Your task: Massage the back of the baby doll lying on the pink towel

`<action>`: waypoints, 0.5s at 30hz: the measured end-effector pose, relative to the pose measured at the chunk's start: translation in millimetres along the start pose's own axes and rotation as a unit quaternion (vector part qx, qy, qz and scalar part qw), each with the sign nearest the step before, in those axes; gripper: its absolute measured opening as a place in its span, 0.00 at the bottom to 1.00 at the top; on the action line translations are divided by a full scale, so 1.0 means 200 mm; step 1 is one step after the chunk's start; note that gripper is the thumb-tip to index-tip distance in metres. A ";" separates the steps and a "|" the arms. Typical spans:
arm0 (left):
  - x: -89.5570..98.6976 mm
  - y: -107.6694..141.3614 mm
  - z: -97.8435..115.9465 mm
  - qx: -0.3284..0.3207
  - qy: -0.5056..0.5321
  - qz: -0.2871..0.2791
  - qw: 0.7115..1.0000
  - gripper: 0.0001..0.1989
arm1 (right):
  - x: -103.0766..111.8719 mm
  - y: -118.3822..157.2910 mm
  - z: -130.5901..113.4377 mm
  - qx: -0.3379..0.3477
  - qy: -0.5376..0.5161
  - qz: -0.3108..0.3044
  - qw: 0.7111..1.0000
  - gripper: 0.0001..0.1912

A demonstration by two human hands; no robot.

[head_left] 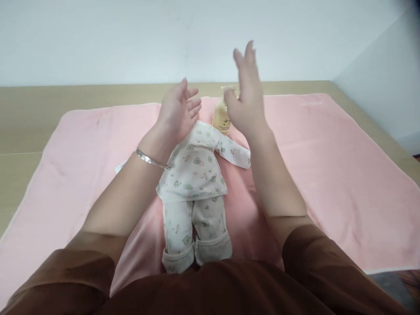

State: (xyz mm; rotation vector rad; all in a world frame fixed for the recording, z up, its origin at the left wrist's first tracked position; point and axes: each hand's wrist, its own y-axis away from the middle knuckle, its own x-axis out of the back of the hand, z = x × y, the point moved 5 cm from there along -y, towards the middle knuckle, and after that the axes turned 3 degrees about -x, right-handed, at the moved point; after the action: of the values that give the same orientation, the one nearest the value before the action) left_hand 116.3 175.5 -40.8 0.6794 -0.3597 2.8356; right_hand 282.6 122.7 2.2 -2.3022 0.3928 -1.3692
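My left hand [179, 109] is raised above the collar end of a small white printed baby top [197, 164], its fingers spread apart and holding nothing. Higher up on the right, my right hand [246, 94] is also open, with fingers stretched upward and slightly blurred. White baby trousers [206, 223] with turned-up cuffs lie just below the top. Whatever is at the neck of the top is hidden behind my left hand. Partly covered by my right hand, a yellowish pump bottle [221, 116] with dark print stands beyond the top's sleeve.
A pink blanket [321, 175] with a pale edge lies under the clothes, spread over a wooden surface [26, 113]. A white wall [114, 39] rises behind it, and another wall stands at the right.
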 end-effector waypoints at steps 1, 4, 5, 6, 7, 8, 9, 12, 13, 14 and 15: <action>-0.02 -0.06 0.01 0.003 0.038 -0.010 0.999 0.40 | -0.06 -0.02 0.02 0.002 0.010 -0.029 1.000 0.34; -0.07 -0.21 0.00 -0.012 0.094 -0.035 0.995 0.42 | -0.18 -0.05 0.04 0.008 0.036 -0.096 0.995 0.35; -0.09 -0.25 -0.02 -0.022 0.090 -0.049 0.994 0.40 | -0.20 -0.05 0.03 0.011 0.045 -0.110 0.993 0.35; -0.10 -0.29 -0.03 -0.028 0.089 -0.069 0.993 0.38 | -0.21 -0.05 0.02 0.016 0.055 -0.121 0.991 0.35; -0.13 -0.32 -0.06 -0.026 0.096 -0.091 0.991 0.38 | -0.21 -0.05 0.01 0.023 0.068 -0.129 0.989 0.34; -0.14 -0.35 -0.08 -0.021 0.101 -0.108 0.989 0.38 | -0.21 -0.04 0.00 0.032 0.081 -0.136 0.987 0.33; -0.16 -0.36 -0.10 -0.018 0.102 -0.121 0.987 0.38 | -0.21 -0.04 -0.01 0.041 0.094 -0.141 0.985 0.32; -0.20 -0.39 -0.14 -0.036 0.058 -0.100 0.993 0.33 | -0.21 -0.04 -0.04 0.058 0.115 -0.123 0.984 0.29; -0.21 -0.40 -0.16 -0.043 0.036 -0.076 0.996 0.32 | -0.21 -0.04 -0.05 0.060 0.114 -0.111 0.985 0.29; -0.21 -0.40 -0.17 -0.047 0.016 -0.048 0.998 0.32 | -0.21 -0.05 -0.05 0.056 0.114 -0.100 0.987 0.28; -0.21 -0.41 -0.19 -0.050 -0.005 -0.017 0.999 0.32 | -0.22 -0.06 -0.06 0.049 0.117 -0.089 0.988 0.27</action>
State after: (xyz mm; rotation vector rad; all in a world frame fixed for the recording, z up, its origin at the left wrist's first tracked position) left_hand 157.3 257.6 -78.5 0.6719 -0.4830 2.7616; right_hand 251.7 149.5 -19.6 -2.1462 0.1877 -1.7157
